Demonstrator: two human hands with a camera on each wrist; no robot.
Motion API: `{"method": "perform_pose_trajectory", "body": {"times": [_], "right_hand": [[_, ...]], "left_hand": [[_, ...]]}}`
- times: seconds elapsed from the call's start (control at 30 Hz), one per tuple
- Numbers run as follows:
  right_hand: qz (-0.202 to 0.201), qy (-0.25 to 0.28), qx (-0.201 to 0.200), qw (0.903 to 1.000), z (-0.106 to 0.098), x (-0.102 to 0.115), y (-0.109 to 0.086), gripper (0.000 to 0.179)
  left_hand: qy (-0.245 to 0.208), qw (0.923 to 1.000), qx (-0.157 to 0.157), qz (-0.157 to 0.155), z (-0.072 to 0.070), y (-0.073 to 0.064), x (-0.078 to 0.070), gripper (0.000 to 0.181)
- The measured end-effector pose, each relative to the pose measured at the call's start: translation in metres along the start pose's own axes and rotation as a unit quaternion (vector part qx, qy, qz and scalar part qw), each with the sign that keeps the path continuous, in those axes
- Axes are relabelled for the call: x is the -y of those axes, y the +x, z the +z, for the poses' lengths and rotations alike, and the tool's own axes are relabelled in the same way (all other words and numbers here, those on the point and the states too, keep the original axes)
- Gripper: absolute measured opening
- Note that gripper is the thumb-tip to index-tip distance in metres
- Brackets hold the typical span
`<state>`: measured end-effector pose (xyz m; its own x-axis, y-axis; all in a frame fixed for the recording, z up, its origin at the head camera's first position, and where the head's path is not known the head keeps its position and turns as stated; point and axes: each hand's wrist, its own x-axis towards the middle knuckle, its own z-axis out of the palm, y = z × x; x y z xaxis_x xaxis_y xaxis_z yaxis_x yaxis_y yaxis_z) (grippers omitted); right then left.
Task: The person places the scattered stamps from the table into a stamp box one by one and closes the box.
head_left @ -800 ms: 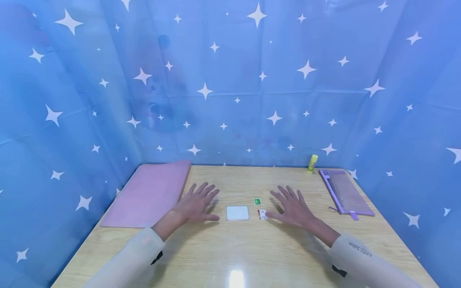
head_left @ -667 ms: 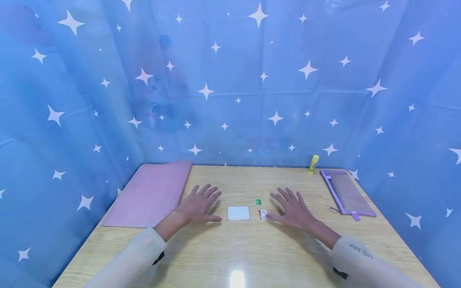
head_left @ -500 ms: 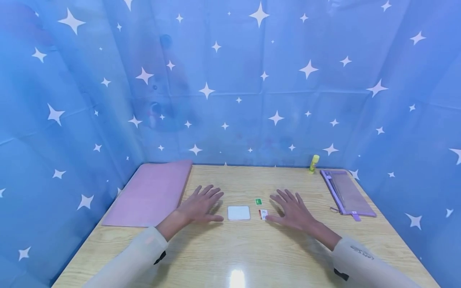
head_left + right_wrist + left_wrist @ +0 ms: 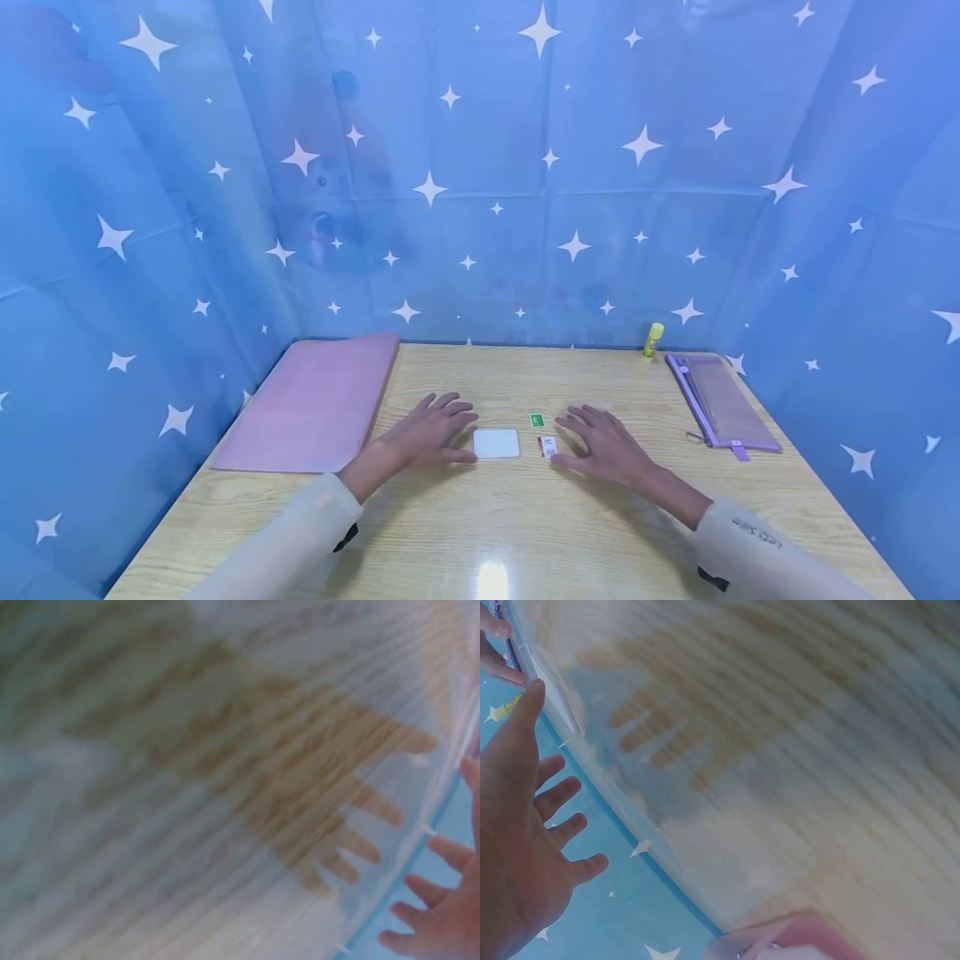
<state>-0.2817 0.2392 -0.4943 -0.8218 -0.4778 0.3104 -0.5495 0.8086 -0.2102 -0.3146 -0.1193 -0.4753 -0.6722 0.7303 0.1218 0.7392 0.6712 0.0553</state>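
Observation:
In the head view a white rounded card (image 4: 496, 443) lies on the table between both hands. My left hand (image 4: 429, 432) is just left of it, fingers spread, thumb tip close to the card's edge; whether it touches cannot be told. To the card's right lie a small green stamp-like piece (image 4: 537, 421) and a small red-and-white printed piece (image 4: 547, 447). Near these two is my right hand (image 4: 606, 446), fingers extended, its thumb by the printed piece. Nothing is held. In the wrist views the left hand (image 4: 525, 825) and right hand (image 4: 442, 900) hover over the glossy tabletop.
A pink folder (image 4: 307, 404) covers the table's left side. At the back right stands a yellow-green glue stick (image 4: 652, 342). Right of it lies a purple zip pouch (image 4: 723, 402). Blue star-patterned cloth (image 4: 480, 167) encloses the table (image 4: 450, 533) behind and on both sides.
My left hand has moved right, toward the white card. The right hand's fingers have drawn closer together, and its position is nearly the same. The things on the table have not moved.

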Motion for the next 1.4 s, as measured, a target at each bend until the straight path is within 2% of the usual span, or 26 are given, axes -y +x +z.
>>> {"method": "perform_pose_trajectory", "body": {"times": [0.23,0.57,1.13,1.4], "right_hand": [[-0.047,0.006,-0.034,0.9983,0.001,0.005,0.001,0.06],[-0.013,0.039,0.001,0.9992,-0.001,0.011,0.003,0.052],[-0.049,0.059,-0.014,0.9969,0.007,0.015,0.013,0.028],[-0.044,0.068,-0.006,0.9967,0.008,0.016,0.014,0.023]], "left_hand": [[-0.011,0.9999,-0.002,0.011,0.005,0.004,-0.004,0.069],[-0.004,0.9999,-0.004,0.013,0.013,0.007,-0.007,0.061],[-0.075,0.997,0.002,-0.018,0.012,0.013,-0.012,0.05],[-0.107,0.9934,0.012,-0.041,0.008,0.015,-0.014,0.047]]}}
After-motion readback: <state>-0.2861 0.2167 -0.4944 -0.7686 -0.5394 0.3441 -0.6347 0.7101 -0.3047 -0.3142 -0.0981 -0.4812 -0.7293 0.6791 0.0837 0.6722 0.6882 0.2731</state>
